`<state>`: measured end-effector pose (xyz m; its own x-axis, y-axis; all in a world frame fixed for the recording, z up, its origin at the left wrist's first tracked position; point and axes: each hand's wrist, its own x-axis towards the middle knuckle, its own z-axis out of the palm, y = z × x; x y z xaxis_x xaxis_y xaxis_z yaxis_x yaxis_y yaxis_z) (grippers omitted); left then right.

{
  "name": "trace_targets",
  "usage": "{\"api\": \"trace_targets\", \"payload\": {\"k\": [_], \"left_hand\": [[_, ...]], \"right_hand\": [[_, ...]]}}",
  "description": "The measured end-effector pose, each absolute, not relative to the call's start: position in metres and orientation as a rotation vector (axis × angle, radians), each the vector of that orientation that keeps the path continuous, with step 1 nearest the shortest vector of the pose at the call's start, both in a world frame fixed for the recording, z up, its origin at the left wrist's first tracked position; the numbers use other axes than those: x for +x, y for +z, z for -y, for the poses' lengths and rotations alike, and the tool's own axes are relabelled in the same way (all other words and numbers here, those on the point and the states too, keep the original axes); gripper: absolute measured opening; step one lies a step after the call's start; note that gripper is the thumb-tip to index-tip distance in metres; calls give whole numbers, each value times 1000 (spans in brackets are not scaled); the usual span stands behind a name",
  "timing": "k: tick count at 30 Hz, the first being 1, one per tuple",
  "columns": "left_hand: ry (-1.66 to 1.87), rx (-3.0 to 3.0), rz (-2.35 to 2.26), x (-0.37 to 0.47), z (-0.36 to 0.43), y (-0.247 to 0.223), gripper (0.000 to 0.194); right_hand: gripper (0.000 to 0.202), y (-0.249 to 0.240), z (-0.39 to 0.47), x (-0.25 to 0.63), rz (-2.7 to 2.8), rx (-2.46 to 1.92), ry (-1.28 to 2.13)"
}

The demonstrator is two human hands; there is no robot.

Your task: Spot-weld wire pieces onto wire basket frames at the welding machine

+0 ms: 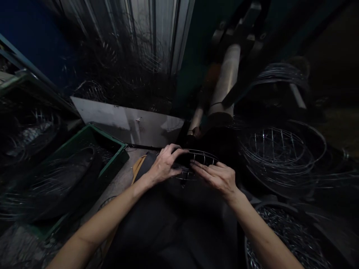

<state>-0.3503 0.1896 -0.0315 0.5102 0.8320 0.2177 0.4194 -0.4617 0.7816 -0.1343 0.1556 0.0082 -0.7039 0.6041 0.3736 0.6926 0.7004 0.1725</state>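
Note:
Between my hands is a round wire frame (206,154), made of thin metal rings joined by short cross wires. My left hand (165,163) curls round its left side, thumb below and fingers above. On the right side, my right hand (217,176) grips the frame, with the forefinger reaching in towards the middle. Part of the frame's lower ring is lost in the dark. It is held above the dark cloth (179,224) over my lap, close to a metal cylinder of a machine (228,78).
Several wire rings and frames (277,149) are piled at the right. Below them is a round tub (260,205) of short metal pieces. A green crate (112,160) stands at the left, with a dark container of wires in it. A pale panel (112,119) leans ahead.

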Motion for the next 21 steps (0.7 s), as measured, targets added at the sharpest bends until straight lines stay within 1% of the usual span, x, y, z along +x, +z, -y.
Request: {"api": "trace_targets", "payload": {"k": [6, 11, 21], "left_hand": [[837, 2070, -1100, -345, -188, -37, 57], [884, 2129, -1129, -342, -189, -46, 60], [911, 2214, -1111, -345, -201, -43, 59]], "right_hand": [[31, 8, -158, -134, 2612, -940, -503], [36, 8, -161, -131, 2642, -901, -592], [27, 6, -171, -132, 2644, -840, -731]]}}
